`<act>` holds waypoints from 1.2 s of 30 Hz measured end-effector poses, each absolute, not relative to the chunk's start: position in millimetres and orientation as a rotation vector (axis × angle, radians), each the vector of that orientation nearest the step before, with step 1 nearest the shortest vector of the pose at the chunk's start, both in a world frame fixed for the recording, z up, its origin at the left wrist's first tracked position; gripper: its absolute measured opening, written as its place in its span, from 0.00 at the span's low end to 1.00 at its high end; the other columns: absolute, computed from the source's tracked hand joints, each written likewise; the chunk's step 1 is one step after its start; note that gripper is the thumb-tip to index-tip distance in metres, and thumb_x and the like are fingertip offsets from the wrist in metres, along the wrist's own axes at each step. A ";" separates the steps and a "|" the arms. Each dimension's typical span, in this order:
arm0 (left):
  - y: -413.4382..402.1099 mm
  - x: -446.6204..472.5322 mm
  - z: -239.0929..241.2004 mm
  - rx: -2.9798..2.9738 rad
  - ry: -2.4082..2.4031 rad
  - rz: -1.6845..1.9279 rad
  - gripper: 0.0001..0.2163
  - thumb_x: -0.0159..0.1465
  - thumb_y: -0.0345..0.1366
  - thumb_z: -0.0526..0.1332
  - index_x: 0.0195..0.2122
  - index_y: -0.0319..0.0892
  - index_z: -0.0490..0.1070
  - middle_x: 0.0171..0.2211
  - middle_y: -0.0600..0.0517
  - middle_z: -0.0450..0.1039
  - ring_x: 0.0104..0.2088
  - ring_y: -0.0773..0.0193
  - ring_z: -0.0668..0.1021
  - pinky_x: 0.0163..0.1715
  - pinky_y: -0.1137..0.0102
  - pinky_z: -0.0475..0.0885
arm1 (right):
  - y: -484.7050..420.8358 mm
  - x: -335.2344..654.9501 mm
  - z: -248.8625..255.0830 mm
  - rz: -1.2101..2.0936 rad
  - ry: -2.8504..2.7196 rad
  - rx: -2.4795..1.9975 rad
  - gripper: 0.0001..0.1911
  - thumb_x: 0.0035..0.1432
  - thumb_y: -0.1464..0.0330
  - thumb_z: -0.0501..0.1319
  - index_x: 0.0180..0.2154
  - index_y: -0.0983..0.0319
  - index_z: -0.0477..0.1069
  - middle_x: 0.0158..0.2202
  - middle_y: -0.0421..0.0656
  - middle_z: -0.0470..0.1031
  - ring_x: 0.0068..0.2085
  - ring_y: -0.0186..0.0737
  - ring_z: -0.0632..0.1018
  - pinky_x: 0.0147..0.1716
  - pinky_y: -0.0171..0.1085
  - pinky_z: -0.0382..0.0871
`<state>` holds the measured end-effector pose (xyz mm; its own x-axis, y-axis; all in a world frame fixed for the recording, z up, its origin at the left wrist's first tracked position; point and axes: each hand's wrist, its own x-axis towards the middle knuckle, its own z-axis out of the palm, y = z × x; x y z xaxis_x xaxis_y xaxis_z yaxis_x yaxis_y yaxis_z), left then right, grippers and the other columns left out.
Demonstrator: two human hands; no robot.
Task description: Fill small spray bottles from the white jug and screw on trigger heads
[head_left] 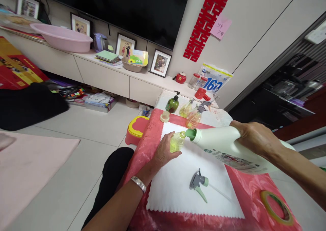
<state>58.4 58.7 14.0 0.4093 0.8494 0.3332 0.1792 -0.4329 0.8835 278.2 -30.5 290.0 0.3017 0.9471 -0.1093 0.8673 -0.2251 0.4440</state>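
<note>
My left hand (163,153) is wrapped round a small clear bottle (177,141) of yellow-green liquid standing on a white cloth (178,183). My right hand (254,137) grips a large white jug (224,146) tipped on its side, its green spout (191,133) touching the small bottle's open mouth. A grey and green spray head (200,183) with its tube lies loose on the cloth in front of me.
A red plastic sheet (150,136) covers the small table. At its far end stand a dark green pump bottle (172,103), two spray bottles (195,115) and a loose cap (165,116). A tape roll (276,204) lies at the right. A yellow stool (136,129) sits on the floor.
</note>
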 end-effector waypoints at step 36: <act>59.6 59.9 10.6 1.870 0.883 1.080 0.42 0.49 0.33 0.73 0.63 0.46 0.54 0.57 0.44 0.67 0.59 0.47 0.72 0.61 0.51 0.69 | -29.5 282.3 286.4 0.262 1.622 2.161 0.07 0.51 0.70 0.54 0.34 0.53 0.65 0.27 0.41 0.72 0.28 0.41 0.74 0.26 0.37 0.51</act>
